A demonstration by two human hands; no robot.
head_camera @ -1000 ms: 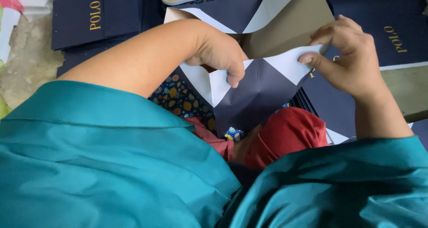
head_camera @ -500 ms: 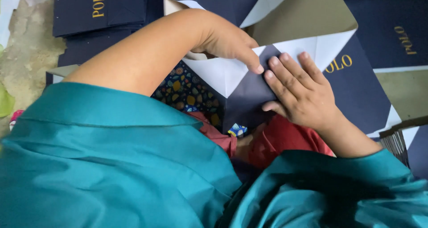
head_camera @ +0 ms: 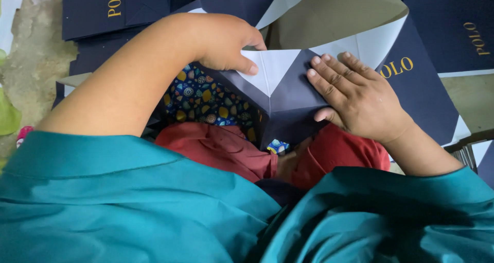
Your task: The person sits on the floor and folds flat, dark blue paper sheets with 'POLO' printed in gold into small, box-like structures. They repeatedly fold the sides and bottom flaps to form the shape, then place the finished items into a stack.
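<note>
Lying across the person's lap, the navy paper bag [head_camera: 288,103] has its bottom flaps folded inward, showing a white triangular panel between dark ones. Its long axis runs away from the person, with the open tan interior toward the top of the view. The right hand [head_camera: 360,101] lies flat on the dark right flap, fingers [head_camera: 329,78] spread and pressing down, gripping nothing. The left hand [head_camera: 226,42] is curled, its thumb and fingers pinching the left edge of the white flap at the fold. Both hands touch the bag, one on each side of the centre crease, about equally near. Beneath the bag are a patterned cloth [head_camera: 198,96] and red trousers [head_camera: 221,150]. More flat navy bags [head_camera: 92,11] lie around on the floor.
</note>
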